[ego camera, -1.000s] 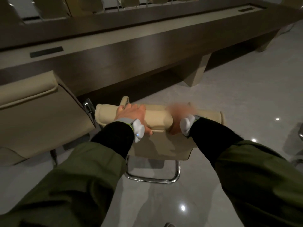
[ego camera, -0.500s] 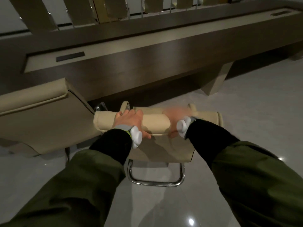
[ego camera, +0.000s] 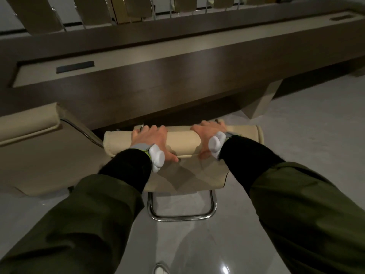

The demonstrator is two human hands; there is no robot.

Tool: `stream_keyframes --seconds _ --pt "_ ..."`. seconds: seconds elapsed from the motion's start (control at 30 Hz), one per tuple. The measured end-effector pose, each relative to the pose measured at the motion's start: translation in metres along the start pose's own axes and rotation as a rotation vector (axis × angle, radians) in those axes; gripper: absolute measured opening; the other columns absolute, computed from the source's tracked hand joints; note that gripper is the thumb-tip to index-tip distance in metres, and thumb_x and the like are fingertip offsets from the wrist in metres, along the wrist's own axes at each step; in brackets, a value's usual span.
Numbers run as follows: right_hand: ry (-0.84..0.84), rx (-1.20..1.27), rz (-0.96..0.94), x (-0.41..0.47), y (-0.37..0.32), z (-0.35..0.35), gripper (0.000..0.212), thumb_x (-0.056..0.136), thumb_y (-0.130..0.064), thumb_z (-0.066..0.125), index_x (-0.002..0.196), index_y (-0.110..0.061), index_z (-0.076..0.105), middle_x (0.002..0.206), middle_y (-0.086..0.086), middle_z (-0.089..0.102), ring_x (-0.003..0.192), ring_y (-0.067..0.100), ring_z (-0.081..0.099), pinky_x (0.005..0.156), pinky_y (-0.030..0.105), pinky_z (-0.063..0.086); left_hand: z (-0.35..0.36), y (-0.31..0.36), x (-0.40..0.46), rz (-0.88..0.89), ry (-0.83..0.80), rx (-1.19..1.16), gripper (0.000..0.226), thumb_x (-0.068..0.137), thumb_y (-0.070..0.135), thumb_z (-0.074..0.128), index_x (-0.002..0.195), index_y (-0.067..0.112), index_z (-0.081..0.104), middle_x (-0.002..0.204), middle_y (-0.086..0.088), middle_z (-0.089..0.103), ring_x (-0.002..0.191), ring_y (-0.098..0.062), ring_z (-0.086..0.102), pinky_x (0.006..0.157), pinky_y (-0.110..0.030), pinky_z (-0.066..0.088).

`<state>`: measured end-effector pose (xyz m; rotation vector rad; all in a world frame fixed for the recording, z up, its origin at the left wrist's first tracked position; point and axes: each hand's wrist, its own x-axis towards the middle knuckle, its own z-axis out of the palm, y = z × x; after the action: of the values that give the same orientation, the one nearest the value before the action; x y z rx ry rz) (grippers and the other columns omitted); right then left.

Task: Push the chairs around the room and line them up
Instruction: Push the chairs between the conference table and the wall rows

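Note:
A beige chair (ego camera: pixel 181 141) with a padded roll along the top of its backrest and a chrome sled base (ego camera: pixel 181 216) stands in front of me, facing the long brown table (ego camera: pixel 177 76). My left hand (ego camera: pixel 152 141) grips the left part of the roll, and my right hand (ego camera: pixel 207 137) grips it to the right of the middle. Both thumbs hook under the roll. The seat is hidden under the table edge. A second beige chair (ego camera: pixel 39 147) stands close beside it on the left, its backrest nearly touching the one I hold.
The table has a beige inlay top with a dark slot plate (ego camera: pixel 75 67) and a slanted leg (ego camera: pixel 262 101) to the right. Several more chair backs (ego camera: pixel 138 6) line the far side. Glossy grey floor (ego camera: pixel 296 119) stretches to the right.
The chair has moved forward toward the table, its front now under the table edge. Both hands stay on the backrest roll, the right one a little further right.

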<state>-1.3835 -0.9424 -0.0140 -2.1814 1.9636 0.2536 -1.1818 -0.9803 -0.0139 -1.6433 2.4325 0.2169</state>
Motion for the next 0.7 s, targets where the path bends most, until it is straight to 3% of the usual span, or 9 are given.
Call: stream_keyframes --seconds 0.13,0.27,0.4,0.7 --pt "0.037 -0.03 0.008 0.041 0.013 -0.004 0.087 0.05 -0.059 0.08 0.127 -0.042 0.044 0.114 -0.002 0.05 0.11 0.028 0.052 0.094 0.046 0.035 -0.005 -0.007 0.035 0.005 0.035 -0.012 0.084 0.049 0.083 0.07 0.113 0.033 0.046 0.101 0.006 0.046 0.11 -0.025 0.048 0.097 -0.048 0.036" --pt "0.048 0.002 -0.007 0.075 0.024 -0.011 0.085 0.052 -0.062 0.074 0.128 -0.041 0.043 0.114 -0.002 0.05 0.108 0.027 0.051 0.094 0.043 0.035 -0.013 -0.016 0.067 0.013 0.052 -0.024 0.077 0.049 0.082 0.068 0.104 0.034 0.044 0.097 0.006 0.047 0.104 -0.023 0.048 0.09 -0.044 0.034" --pt "0.06 0.025 -0.015 0.108 0.032 -0.016 0.083 0.053 -0.067 0.068 0.128 -0.041 0.044 0.114 -0.001 0.05 0.107 0.027 0.052 0.093 0.043 0.037 -0.023 -0.027 0.096 0.015 0.03 -0.032 0.077 0.051 0.081 0.069 0.105 0.033 0.044 0.1 0.005 0.047 0.108 -0.025 0.048 0.093 -0.046 0.035" --pt "0.016 -0.014 -0.038 0.154 0.048 -0.03 0.079 0.054 -0.051 0.079 0.125 -0.043 0.045 0.11 -0.003 0.047 0.109 0.028 0.048 0.094 0.047 0.032 -0.031 -0.033 0.137 -0.029 0.029 -0.049 0.077 0.05 0.081 0.07 0.105 0.033 0.044 0.103 0.004 0.049 0.106 -0.025 0.047 0.095 -0.047 0.034"
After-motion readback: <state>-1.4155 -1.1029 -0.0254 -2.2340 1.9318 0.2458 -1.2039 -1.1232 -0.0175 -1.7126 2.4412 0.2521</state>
